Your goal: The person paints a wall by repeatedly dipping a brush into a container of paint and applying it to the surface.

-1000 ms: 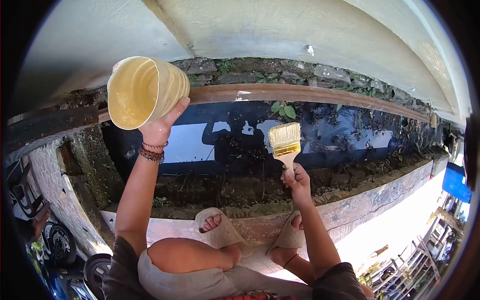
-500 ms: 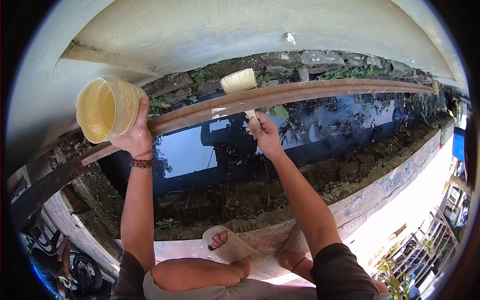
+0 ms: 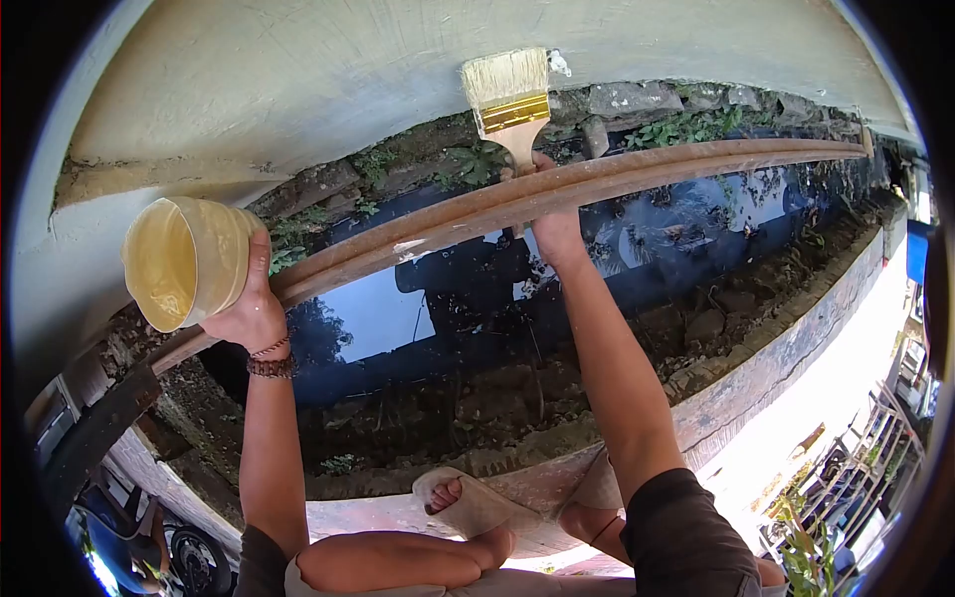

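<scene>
My left hand (image 3: 247,316) is wrapped round a yellowish tub (image 3: 221,261), tilted so that its inside, coated with pale liquid, faces me. In my right hand (image 3: 557,231) is a wide paintbrush (image 3: 512,109), its wooden handle in my fingers and a gold band below the cream-coated bristles. The bristles point up against or close to the pale wall (image 3: 378,70); contact is hard to make out. A brown rail (image 3: 458,217) crosses in front of my right hand and hides part of the fingers and handle.
Dark water (image 3: 378,318) fills the channel below the rail, with stones and plants along the wall's foot. A concrete ledge (image 3: 736,418) runs along the near side, under my sandalled feet (image 3: 468,497). At lower left stands a motorbike wheel (image 3: 197,557).
The paintbrush has moved up from behind the rail to the wall, with my right hand reaching farther beyond the rail. The tub has shifted left and slightly down in view.
</scene>
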Demonstrator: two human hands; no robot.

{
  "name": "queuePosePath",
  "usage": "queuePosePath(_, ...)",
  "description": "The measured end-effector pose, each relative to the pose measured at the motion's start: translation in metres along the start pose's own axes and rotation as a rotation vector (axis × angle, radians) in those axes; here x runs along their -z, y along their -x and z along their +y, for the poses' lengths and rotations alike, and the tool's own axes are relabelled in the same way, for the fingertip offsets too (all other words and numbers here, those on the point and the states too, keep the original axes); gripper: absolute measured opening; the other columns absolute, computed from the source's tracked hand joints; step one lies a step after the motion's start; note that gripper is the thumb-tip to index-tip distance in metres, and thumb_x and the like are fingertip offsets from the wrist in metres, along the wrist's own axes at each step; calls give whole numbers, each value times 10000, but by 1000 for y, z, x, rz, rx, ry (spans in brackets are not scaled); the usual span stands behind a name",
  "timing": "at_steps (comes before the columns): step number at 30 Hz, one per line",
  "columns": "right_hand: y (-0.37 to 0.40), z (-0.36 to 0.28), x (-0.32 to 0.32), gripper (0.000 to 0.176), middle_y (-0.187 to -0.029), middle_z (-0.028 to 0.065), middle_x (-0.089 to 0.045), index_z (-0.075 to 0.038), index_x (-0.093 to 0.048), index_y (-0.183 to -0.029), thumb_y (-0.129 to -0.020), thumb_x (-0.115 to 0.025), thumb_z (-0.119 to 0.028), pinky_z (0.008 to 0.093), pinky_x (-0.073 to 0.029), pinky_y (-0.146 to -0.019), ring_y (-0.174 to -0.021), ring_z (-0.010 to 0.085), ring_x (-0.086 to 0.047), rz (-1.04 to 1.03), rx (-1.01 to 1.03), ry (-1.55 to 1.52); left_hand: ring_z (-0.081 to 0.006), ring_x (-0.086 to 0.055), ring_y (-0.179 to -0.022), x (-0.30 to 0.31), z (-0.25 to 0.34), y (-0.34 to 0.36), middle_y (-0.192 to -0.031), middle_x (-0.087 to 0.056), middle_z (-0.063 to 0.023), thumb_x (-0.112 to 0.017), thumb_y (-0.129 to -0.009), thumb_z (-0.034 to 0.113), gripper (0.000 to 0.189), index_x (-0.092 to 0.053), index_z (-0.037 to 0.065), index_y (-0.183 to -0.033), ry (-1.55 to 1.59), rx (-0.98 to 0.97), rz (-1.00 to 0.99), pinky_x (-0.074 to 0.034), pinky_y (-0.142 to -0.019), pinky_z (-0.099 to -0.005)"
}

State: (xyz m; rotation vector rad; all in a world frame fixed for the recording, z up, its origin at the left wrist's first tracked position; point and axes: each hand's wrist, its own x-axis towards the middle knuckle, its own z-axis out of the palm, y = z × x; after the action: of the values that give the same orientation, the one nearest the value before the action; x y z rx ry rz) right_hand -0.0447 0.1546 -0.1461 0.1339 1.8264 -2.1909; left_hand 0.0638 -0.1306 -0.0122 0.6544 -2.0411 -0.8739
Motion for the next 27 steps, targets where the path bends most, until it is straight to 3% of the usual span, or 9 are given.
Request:
queuePosePath(2, 0, 21, 10, 289, -978, 34, -618, -7, -531, -1192, -964, -529, -185, 266, -476, -808, -905, 106, -575, -32, 7, 68, -196, -620, -997, 0, -1, 0, -1135, -653, -127, -857, -668, 60, 582, -579, -60, -1166, 11, 4, -2, -474, -922, -340)
queuePosePath(4, 9, 33, 17, 205, -801, 14, -608, -2, -660, -976, -928, -550, -168, 263, -445, -625, -731, 91, -544, 148, -101, 120, -199, -621, -994, -2, 0, 0, -1134, -654, -128, -859, -665, 63, 585, -580, -59, -1165, 26, 9, 5, -471, -926, -342)
queuePosePath(8, 22, 20, 25, 196, -799, 24, -618, 3, -656, -962, -915, -540, -148, 278, -447, -625, -711, 110, -544, -28, -239, 135, -201, -629, -945, -2, 0, -2, -1087, -665, -131, -884, -638, 75, 579, -597, -57, -1123, 16, -15, 28, -498, -879, -343)
queuePosePath(13, -3, 12, -4, 150, -716, 6, -598, -10, -645, -849, -903, -561, -121, 240, -377, -543, -614, 58, -483, 187, 113, 34, -206, -635, -925, -3, 0, 1, -1080, -669, -130, -881, -644, 76, 555, -607, -56, -1108, 95, 28, 22, -500, -869, -343)
queuePosePath(16, 6, 25, 13, 140, -704, 6, -587, -12, -636, -877, -911, -561, -125, 240, -382, -545, -609, 64, -484, 261, -240, -191, -209, -636, -918, -4, -1, -1, -1069, -675, -127, -880, -648, 83, 537, -615, -54, -1095, 29, -47, 32, -500, -861, -347)
queuePosePath(19, 24, 34, 39, 154, -725, 18, -587, -14, -619, -948, -929, -546, -148, 243, -397, -559, -621, 81, -498, 1, -235, -44, -212, -637, -914, -6, 3, -3, -1055, -682, -124, -878, -649, 87, 521, -625, -57, -1080, 15, -124, 61, -497, -859, -348)
queuePosePath(23, 6, 16, 19, 162, -718, 13, -578, -17, -612, -967, -943, -553, -166, 242, -396, -557, -620, 78, -499, 145, -71, -46, -214, -637, -916, -3, -3, 2, -1045, -686, -126, -872, -654, 83, 509, -626, -59, -1077, 10, -67, 14, -492, -863, -350)
queuePosePath(25, -14, 16, 16, 199, -863, -1, -561, -29, -580, -1099, -942, -566, -150, 218, -409, -567, -726, 80, -508, 112, -50, -49, -214, -637, -918, -5, -3, 0, -1045, -686, -127, -870, -655, 78, 503, -628, -58, -1075, 30, -59, 34, -491, -863, -350)
queuePosePath(27, -2, 17, 12, 152, -732, -6, -566, -20, -628, -926, -937, -561, -155, 257, -420, -598, -675, 89, -517, 277, -74, -197, -214, -635, -926, -5, 0, 0, -1057, -683, -127, -875, -655, 90, 528, -620, -58, -1093, 5, -73, 30, -493, -864, -350)
